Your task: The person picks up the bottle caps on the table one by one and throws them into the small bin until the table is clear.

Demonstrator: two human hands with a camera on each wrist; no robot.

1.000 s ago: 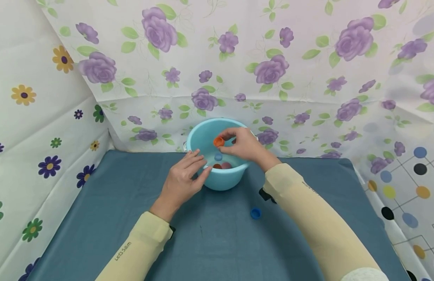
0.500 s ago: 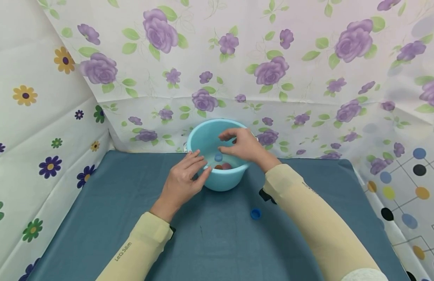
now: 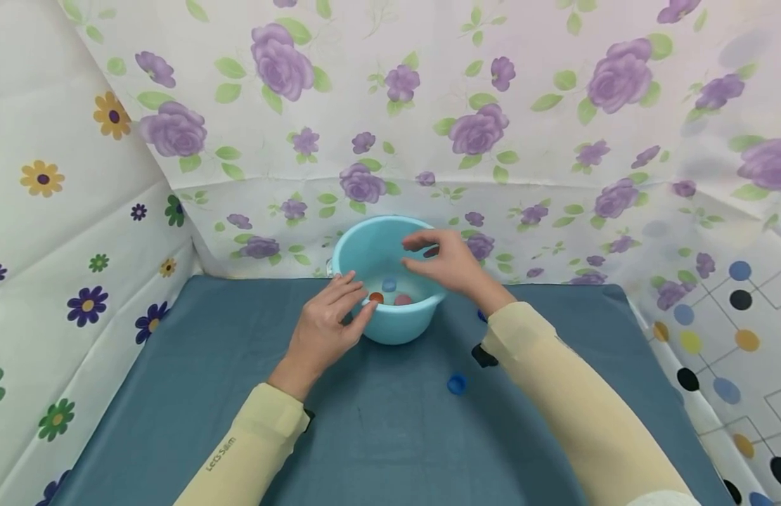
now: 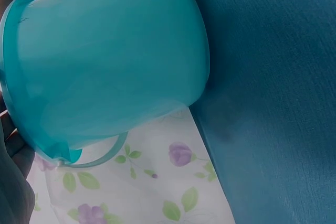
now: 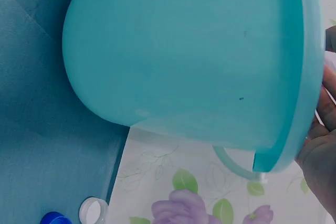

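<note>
A light blue bucket (image 3: 396,325) stands upright at the back of the table. Inside lie an orange cap (image 3: 376,298), a blue cap (image 3: 389,284) and a pinkish round piece (image 3: 403,299). My left hand (image 3: 327,320) rests at the bucket's left rim, its fingers extended. Over the right side of the opening hovers my right hand (image 3: 450,263), thumb and fingers spread apart with nothing between them. In the left wrist view, the bucket wall (image 4: 110,56) hides most of the left hand's fingers.
A second blue cap (image 3: 456,384) lies on the blue cloth (image 3: 390,436) in front of the bucket. Another blue piece (image 3: 481,316) is partly hidden by the right wrist. The right wrist view shows a whitish cap (image 5: 93,212). A flowered sheet (image 3: 238,211) hangs close behind.
The orange cap has left my right hand and now lies in the bucket. That hand's fingers have parted and shifted slightly right. The left hand stays at the rim.
</note>
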